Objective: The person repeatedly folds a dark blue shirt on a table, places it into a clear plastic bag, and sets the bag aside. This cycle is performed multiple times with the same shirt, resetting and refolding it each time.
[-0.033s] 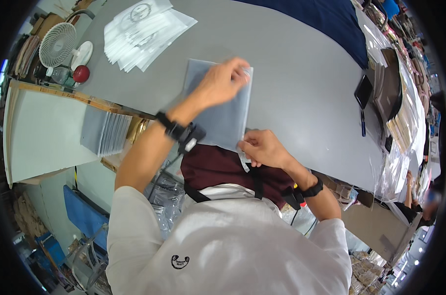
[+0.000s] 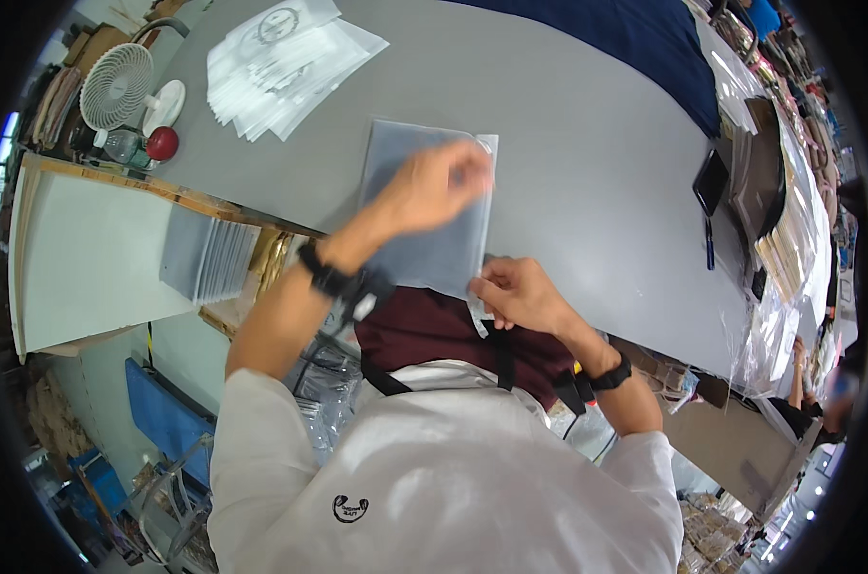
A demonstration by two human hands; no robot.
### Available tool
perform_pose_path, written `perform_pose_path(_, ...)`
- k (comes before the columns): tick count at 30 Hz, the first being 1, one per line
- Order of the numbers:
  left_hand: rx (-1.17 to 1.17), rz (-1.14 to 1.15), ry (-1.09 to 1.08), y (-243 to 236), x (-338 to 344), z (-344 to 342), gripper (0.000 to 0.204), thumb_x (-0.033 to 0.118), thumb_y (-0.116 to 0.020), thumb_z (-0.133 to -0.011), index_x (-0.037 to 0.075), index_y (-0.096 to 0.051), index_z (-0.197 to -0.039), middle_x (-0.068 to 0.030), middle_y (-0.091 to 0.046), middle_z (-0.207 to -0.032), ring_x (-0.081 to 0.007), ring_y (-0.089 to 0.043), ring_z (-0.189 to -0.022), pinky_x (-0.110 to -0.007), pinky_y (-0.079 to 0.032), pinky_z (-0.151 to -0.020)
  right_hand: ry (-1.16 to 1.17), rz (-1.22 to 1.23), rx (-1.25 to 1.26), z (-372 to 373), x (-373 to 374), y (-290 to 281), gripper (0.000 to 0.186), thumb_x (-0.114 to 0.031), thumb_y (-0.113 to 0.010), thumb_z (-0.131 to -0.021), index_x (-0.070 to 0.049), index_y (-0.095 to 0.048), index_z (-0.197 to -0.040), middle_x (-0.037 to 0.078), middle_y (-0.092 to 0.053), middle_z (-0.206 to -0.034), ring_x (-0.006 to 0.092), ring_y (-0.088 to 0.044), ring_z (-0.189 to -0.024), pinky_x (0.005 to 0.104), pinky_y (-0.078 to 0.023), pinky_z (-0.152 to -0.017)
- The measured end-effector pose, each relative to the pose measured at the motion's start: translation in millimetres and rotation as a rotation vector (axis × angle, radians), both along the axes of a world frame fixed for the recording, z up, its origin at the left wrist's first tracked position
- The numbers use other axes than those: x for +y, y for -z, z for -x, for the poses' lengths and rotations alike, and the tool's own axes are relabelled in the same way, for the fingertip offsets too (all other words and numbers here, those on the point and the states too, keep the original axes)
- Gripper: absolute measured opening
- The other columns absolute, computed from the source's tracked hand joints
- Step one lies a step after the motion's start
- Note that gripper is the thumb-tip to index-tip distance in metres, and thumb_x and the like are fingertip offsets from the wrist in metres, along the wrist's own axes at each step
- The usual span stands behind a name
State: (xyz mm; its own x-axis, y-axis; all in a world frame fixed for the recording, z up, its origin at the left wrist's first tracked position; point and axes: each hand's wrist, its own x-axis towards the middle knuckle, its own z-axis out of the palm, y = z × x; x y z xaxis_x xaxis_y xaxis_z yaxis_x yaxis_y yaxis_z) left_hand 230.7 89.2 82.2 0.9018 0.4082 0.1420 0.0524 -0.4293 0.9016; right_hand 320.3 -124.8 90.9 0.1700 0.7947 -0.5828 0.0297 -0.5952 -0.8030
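A flat clear plastic bag (image 2: 424, 251) with blue-grey contents lies at the near edge of the table, partly overhanging my lap. A narrow clear and whitish strip runs along its right side. My left hand (image 2: 442, 187) is over the upper right part of the bag, fingers curled at that side; motion blurs them, so their grip is unclear. At the bag's lower right corner my right hand (image 2: 513, 292) is closed, thumb and forefinger pinching the edge. A short whitish strip (image 2: 479, 323) hangs just below these fingers.
A pile of translucent white bags (image 2: 281, 72) lies at the far left of the grey table (image 2: 587, 172). Beside it stand a small fan (image 2: 116, 86) and a bottle (image 2: 121, 146). Dark blue cloth (image 2: 625, 43) covers the far edge. A phone (image 2: 711, 182) and pen (image 2: 710, 244) lie right.
My left hand has slid down along the bag's right side, uncovering the upper right corner. My right hand stays at the lower corner.
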Motion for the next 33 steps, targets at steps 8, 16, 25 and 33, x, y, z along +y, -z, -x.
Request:
perform_pose_path(8,0.085,1.089,-0.277,37,-128,162,0.055,0.044,-0.066,-0.105,-0.008,-0.065,-0.124,-0.0088,-0.073,-0.108,-0.02,-0.07,-0.104,-0.037,-0.06,-0.093,-0.203,-0.029,0.029,45,-19,3,0.02,-0.014,-0.07,-0.097,0.003,-0.07,-0.087,0.005,-0.064,-0.063,0.0096,-0.057,-0.053,0.0292,-0.047,-0.051)
perform_pose_path(16,-0.079,1.019,-1.15,112,-108,325,0.038,0.023,-0.077,-0.097,-0.002,-0.069,-0.124,-0.0066,-0.073,-0.113,-0.0159,-0.068,-0.1,-0.033,-0.055,-0.092,-0.38,-0.34,-0.273,40,-5,-5,0.012,-0.008,-0.074,-0.096,-0.003,-0.076,-0.107,0.011,-0.076,-0.091,0.021,-0.072,-0.069,0.0298,-0.056,-0.063)
perform_pose_path(25,0.388,0.11,-1.616,73,73,492,0.053,0.04,-0.077,-0.094,-0.004,-0.07,-0.123,-0.0112,-0.075,-0.108,-0.0193,-0.068,-0.09,-0.034,-0.054,-0.08,-0.147,-0.13,-0.24,16,-10,-16,0.018,-0.012,-0.071,-0.102,0.004,-0.075,-0.109,0.007,-0.074,-0.083,0.011,-0.069,-0.073,0.0265,-0.056,-0.069)
perform_pose_path(33,0.791,-0.376,-1.069,162,218,449,0.059,0.05,-0.047,-0.106,0.016,-0.053,-0.154,-0.021,-0.043,-0.163,-0.046,-0.036,-0.151,-0.055,-0.028,-0.123,-0.111,-0.065,-0.297,6,-20,-14,0.02,-0.014,-0.069,-0.103,0.004,-0.075,-0.11,0.009,-0.075,-0.085,0.0134,-0.072,-0.075,0.0274,-0.058,-0.07)
